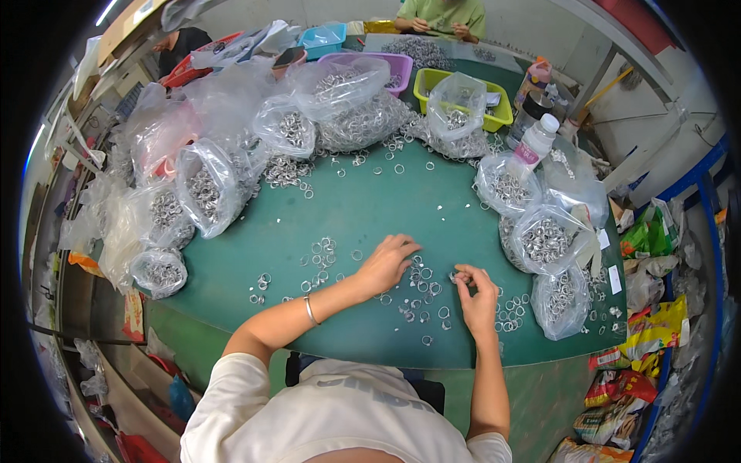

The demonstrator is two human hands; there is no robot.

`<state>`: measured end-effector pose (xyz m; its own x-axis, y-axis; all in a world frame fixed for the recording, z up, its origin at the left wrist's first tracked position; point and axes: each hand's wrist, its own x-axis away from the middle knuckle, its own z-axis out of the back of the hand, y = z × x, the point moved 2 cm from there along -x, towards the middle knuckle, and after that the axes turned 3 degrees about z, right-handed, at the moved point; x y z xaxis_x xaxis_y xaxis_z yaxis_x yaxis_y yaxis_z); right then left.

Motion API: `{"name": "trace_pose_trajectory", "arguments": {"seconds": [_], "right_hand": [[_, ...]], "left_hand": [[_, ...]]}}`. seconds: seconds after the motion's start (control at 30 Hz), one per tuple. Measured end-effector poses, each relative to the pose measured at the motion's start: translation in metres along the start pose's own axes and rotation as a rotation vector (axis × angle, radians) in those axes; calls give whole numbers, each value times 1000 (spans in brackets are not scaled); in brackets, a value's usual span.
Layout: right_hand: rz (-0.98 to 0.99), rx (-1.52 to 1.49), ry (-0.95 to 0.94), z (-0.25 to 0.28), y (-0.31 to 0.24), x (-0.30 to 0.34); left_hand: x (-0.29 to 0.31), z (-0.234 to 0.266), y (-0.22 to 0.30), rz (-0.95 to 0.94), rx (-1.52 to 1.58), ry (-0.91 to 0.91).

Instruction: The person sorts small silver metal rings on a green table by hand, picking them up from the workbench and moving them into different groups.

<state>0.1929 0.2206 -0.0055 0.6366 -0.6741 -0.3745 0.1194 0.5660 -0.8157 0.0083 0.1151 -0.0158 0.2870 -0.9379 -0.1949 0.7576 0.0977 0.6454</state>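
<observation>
- what's the right hand (478, 297) doing?
- its fingers pinch a small silvery piece (454, 276) over the green counter (347, 201)
- and the left hand (384, 266)?
- fingers bent, beside the loose rings (422, 286); i can't tell whether they grip one
- where do those rings lie?
- scattered on the counter, between and around both hands, with clear bags (557, 329) of rings along its sides

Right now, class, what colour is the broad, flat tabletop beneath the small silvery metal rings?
The tabletop is dark green, shown best in the head view.
</observation>
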Motion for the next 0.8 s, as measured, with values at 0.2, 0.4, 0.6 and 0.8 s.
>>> {"name": "trace_pose_trajectory", "arguments": {"seconds": [0.2, 0.4, 0.6, 0.8], "right_hand": [[-72, -258, 14, -14, -22, -11], [-173, -110, 143, -2, 1, -27], [-21, 94, -246, -40, -2, -29], [-356, -146, -202, -16, 12, -32]], "left_hand": [[-14, -3, 39, 431, 1105, -447], [-141, 37, 2, 72, 670, -10], [-265, 82, 1, 84, 79, 414], [-168, 60, 33, -174, 322, 336]]}}
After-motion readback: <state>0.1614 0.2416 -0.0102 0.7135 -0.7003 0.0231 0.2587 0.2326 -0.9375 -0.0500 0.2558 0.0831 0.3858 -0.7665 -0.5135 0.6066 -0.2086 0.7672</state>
